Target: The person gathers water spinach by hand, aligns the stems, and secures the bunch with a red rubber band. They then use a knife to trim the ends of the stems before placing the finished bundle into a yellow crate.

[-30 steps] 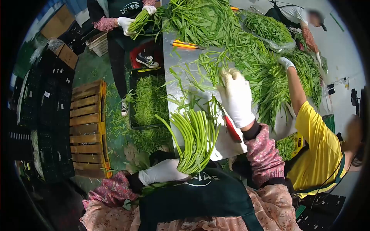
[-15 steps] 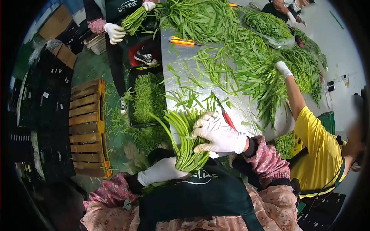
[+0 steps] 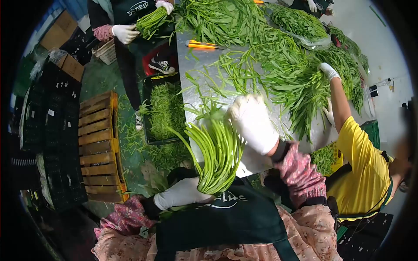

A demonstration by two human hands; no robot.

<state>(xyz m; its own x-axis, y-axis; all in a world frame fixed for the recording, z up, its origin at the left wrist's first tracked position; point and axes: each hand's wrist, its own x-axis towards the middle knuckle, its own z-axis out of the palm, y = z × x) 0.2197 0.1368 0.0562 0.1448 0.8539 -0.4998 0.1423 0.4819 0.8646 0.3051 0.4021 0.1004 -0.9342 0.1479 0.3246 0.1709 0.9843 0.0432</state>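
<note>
My left hand (image 3: 183, 191), in a white glove, grips a bunch of green leafy stems (image 3: 215, 152) from below, close to my apron. Its fingers are mostly hidden behind the bunch, whose stems fan upward over the table edge. My right hand (image 3: 254, 124), gloved too, is just right of the bunch, above the metal table (image 3: 202, 65). Motion smears its bent fingers, and the tabletop under it is hidden. I see no red-handled tool now. Loose stems (image 3: 239, 71) lie beyond both hands.
A large heap of greens (image 3: 226, 21) covers the far table, near an orange cutter (image 3: 202, 45). One co-worker's gloved hand (image 3: 125, 33) is across from me; another's hand (image 3: 329, 71) reaches from the right. A crate of cut stems (image 3: 163, 108) and a wooden pallet (image 3: 98, 148) stand left.
My right hand has come off the bunch and moved up and right, over where the red-handled tool lay. My left hand stays with the bunch. The right co-worker's hand has shifted slightly.
</note>
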